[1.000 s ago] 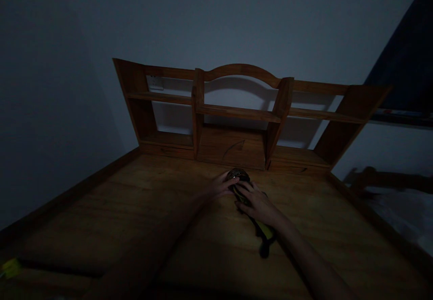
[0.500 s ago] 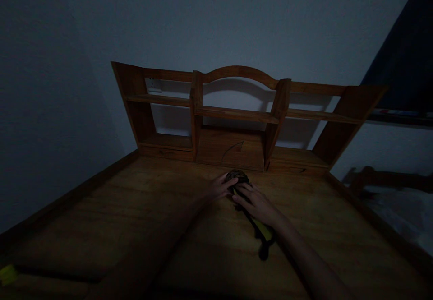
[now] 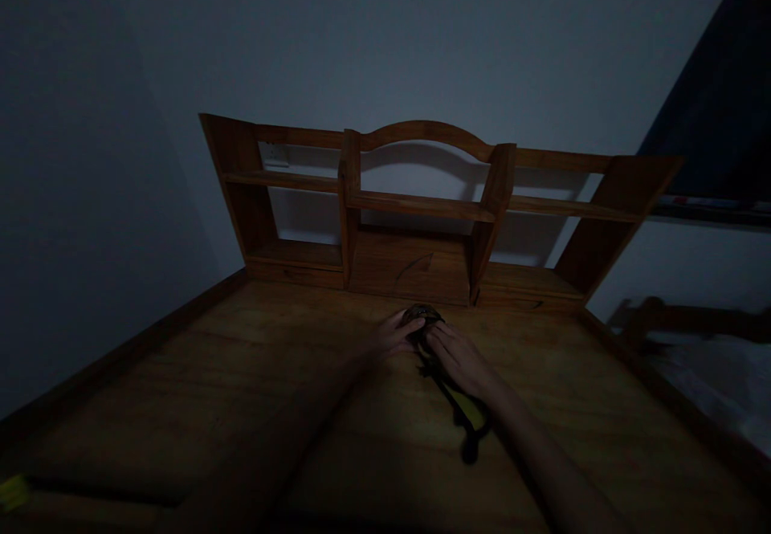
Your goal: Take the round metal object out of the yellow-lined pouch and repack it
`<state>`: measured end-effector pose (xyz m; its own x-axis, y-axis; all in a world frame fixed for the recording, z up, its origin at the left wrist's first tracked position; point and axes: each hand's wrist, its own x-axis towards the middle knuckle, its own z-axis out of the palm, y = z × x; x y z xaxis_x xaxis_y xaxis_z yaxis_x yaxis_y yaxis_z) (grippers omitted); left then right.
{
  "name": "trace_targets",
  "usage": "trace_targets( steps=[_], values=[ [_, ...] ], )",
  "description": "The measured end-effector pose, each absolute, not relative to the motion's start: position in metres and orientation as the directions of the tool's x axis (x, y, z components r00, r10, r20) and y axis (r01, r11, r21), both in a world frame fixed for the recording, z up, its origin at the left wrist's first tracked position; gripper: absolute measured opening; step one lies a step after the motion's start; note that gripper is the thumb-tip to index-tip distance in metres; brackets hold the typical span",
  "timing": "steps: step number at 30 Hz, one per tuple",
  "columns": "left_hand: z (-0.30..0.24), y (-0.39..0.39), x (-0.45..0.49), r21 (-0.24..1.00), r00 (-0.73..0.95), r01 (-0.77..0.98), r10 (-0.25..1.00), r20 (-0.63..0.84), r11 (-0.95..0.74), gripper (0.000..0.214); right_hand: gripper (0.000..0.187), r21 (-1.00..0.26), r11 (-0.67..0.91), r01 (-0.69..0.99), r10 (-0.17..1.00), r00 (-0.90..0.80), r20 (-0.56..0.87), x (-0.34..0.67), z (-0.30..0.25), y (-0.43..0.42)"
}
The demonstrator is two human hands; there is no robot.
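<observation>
A dark, shiny, rounded object (image 3: 422, 312) rests on the desk in front of me. From it a black-edged, yellow-green strip (image 3: 471, 412) runs towards me, with a small dark rounded end; the light is too dim to name its kind. My left hand (image 3: 394, 335) grips its left side, thumb across the top and fingers around the edge. On the right side my right hand (image 3: 456, 357) presses its bent fingers together against the top, covering part of the strip. Both hands touch the rounded part.
The wooden desk top (image 3: 271, 373) spreads around the hands. Behind stands a wooden shelf unit (image 3: 415, 209) against the wall, with a socket (image 3: 277, 155) behind its left part. A yellow thing (image 3: 13, 492) lies at the lower left. A raised edge (image 3: 668, 405) borders the desk's right side.
My right hand's fingers have drawn in and closed more on the rounded part, uncovering a little of the strip. My left hand keeps its hold in nearly the same place.
</observation>
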<state>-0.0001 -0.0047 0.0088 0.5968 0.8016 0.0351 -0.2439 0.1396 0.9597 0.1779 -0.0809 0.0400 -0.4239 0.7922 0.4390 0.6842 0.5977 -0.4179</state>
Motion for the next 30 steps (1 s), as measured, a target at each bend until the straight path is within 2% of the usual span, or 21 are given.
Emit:
trace_targets(
  steps=[8, 19, 23, 30],
  values=[
    [0.016, -0.009, 0.000, 0.965, 0.576, -0.218, 0.818, 0.006, 0.147, 0.057, 0.035, -0.427, 0.626, 0.652, 0.771, -0.439, 0.461, 0.183, 0.034, -0.078],
    [0.012, -0.022, 0.010, 0.904, 0.578, -0.371, 0.814, 0.048, 0.210, 0.056, 0.042, -0.333, 0.627, 0.704, 0.767, -0.483, 0.423, 0.186, 0.030, -0.079],
    [0.009, -0.023, 0.014, 0.861, 0.596, -0.445, 0.800, 0.077, 0.248, 0.052, 0.038, -0.294, 0.611, 0.735, 0.766, -0.455, 0.453, 0.185, 0.028, -0.077],
    [0.008, -0.022, 0.011, 0.836, 0.615, -0.459, 0.787, 0.056, 0.299, 0.047, 0.030, -0.255, 0.604, 0.755, 0.767, -0.464, 0.443, 0.185, 0.030, -0.076]
  ],
)
